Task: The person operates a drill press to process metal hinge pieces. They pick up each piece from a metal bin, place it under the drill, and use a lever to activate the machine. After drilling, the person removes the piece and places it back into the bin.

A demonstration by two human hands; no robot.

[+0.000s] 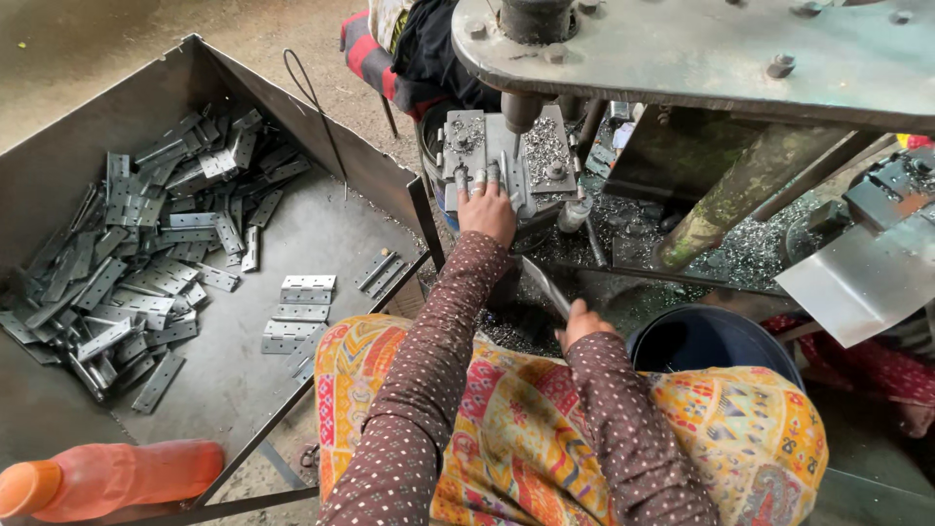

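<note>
At the top centre of the frame, under the drill spindle [519, 109], the left hand [486, 206] reaches forward with its fingers spread and pressed down flat on a hinge plate [466, 146] seated in the steel jig [506, 156]; the fingertips lie on the jig's near edge, just beside the bit. Metal swarf [543, 144] is heaped on the jig and scattered over the machine bed to its right, so a fair amount of drilling looks already done.

Lower, near the middle of the frame, the right hand [582, 321] is closed around a slim flat metal lever [545, 285] that slants up toward the machine; whether it pushes or only holds cannot be told.

Over on the left side, a large sheet-metal tray [58, 156] carries a loose pile of grey hinges [146, 263]. Nearer the person, a few hinges are laid in a tidy short stack [300, 312], and a pair [378, 270] lies apart near the tray's right rim. Judging by the big pile, most of the stock remains unhandled.

An orange plastic bottle [107, 477] lies at the lower left, and a dark bucket [716, 341] stands beside the person's right knee.
</note>
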